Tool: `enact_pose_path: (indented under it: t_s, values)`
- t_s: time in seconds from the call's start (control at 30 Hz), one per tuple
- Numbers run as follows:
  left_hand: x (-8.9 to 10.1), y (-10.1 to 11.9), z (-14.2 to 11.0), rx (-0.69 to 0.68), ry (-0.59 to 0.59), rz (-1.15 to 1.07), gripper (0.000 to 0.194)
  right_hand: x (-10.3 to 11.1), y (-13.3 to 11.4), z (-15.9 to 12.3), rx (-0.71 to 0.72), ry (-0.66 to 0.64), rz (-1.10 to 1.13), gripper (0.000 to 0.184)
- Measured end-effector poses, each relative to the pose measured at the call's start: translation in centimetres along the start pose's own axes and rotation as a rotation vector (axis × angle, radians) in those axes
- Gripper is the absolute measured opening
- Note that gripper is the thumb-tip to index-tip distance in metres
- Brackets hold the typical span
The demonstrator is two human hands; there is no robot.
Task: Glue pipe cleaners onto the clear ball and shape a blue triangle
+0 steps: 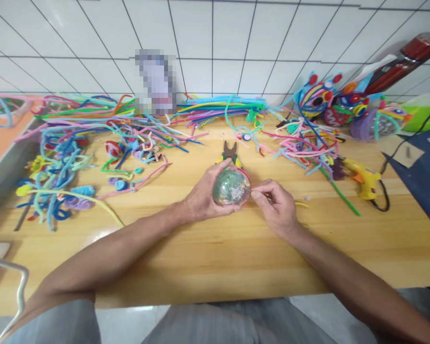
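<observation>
My left hand is wrapped round a clear plastic ball with a red rim along its right side. Something greenish shows through the ball's wall. At that rim, the fingertips of my right hand are pinched together, touching or nearly touching the ball. Whatever lies between those fingertips is too small to make out. Just beyond the ball lie pliers with yellow and green handles, their jaws pointing away from me. The ball and my left hand partly cover the handles.
Pipe cleaners lie heaped along the tiled wall, with tangled blue ones at left. A yellow glue gun and its black cord lie at right. Decorated balls and a red thermos are at the back right.
</observation>
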State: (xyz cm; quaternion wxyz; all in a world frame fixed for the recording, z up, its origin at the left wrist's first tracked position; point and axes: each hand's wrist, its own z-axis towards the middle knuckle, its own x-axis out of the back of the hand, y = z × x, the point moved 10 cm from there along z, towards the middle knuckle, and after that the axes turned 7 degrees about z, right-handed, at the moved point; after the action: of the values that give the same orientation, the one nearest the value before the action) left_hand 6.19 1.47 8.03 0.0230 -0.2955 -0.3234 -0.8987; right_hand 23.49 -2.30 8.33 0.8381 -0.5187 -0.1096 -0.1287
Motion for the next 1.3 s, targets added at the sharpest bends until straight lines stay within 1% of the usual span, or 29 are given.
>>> enact_pose_path:
  t_s: [0.07,0.17,0.23,0.3,0.37,0.4,0.43,0.47,0.5,0.53,0.6,0.63,0.7,0.8,0.9,0.97,1.03,1.1,1.17,1.23,1.3]
  values:
    - [0.0,-0.1,-0.1,0.005,0.004,0.010,0.120,0.1,0.4,0.0,-0.036,0.026,0.000,0.012]
    - [-0.2,0.2,-0.2,-0.025,0.006,0.038,0.122,0.2,1.1,0.0,-0.104,0.044,0.023,0.018]
    - [-0.3,0.1,-0.3,-0.015,-0.003,0.035,0.124,0.4,1.3,0.1,-0.120,0.051,0.044,0.022]
    - [-0.4,-0.2,-0.3,0.022,-0.021,-0.009,0.128,1.1,1.6,0.3,-0.125,0.083,0.054,0.023]
    - [-0.4,-0.4,-0.3,0.056,-0.047,-0.126,0.128,2.5,2.1,0.7,-0.143,0.157,0.037,0.022]
    - [-0.2,-0.5,-0.2,0.074,-0.053,-0.205,0.121,3.3,2.5,0.9,-0.157,0.195,0.017,0.022]
    - [0.0,-0.7,-0.1,0.101,-0.045,-0.284,0.110,4.1,2.9,1.2,-0.172,0.224,-0.007,0.021]
    - [0.5,-1.0,0.1,0.144,-0.024,-0.351,0.093,4.7,3.3,1.5,-0.188,0.237,-0.036,0.020]
    - [1.0,-1.6,0.3,0.202,0.012,-0.393,0.077,5.2,3.7,1.9,-0.203,0.239,-0.066,0.020]
    - [1.6,-2.4,0.5,0.268,0.062,-0.408,0.064,5.6,4.1,2.3,-0.215,0.231,-0.095,0.019]
    - [3.1,-4.1,0.7,0.402,0.166,-0.379,0.051,6.0,4.6,3.0,-0.232,0.197,-0.147,0.018]
    - [3.7,-4.8,0.8,0.454,0.210,-0.353,0.047,6.2,4.8,3.4,-0.235,0.177,-0.172,0.017]
    - [4.6,-5.8,1.0,0.530,0.257,-0.325,0.042,6.7,4.9,3.9,-0.228,0.139,-0.232,0.016]
    - [5.3,-7.2,1.0,0.606,0.313,-0.384,0.038,7.9,5.1,4.7,-0.209,0.093,-0.383,0.012]
    - [5.7,-8.3,0.8,0.645,0.383,-0.447,0.036,9.1,5.8,5.2,-0.175,0.020,-0.552,0.015]
    - [5.8,-9.0,0.7,0.660,0.403,-0.440,0.035,9.5,6.1,5.5,-0.124,-0.026,-0.629,0.018]
    - [6.0,-9.7,0.6,0.671,0.407,-0.418,0.035,9.7,5.9,5.7,-0.090,-0.031,-0.678,0.023]
    - [6.1,-10.5,0.5,0.678,0.409,-0.404,0.035,9.5,5.0,5.9,-0.096,-0.007,-0.675,0.028]
    - [6.0,-11.1,0.4,0.682,0.409,-0.403,0.037,8.3,3.7,5.9,-0.128,-0.005,-0.570,0.030]
    - [5.8,-11.4,0.3,0.679,0.403,-0.410,0.037,5.6,2.3,5.6,-0.136,-0.080,-0.362,0.031]
    - [5.6,-11.7,0.2,0.681,0.400,-0.407,0.037,2.9,0.4,5.0,-0.052,-0.159,-0.200,0.039]
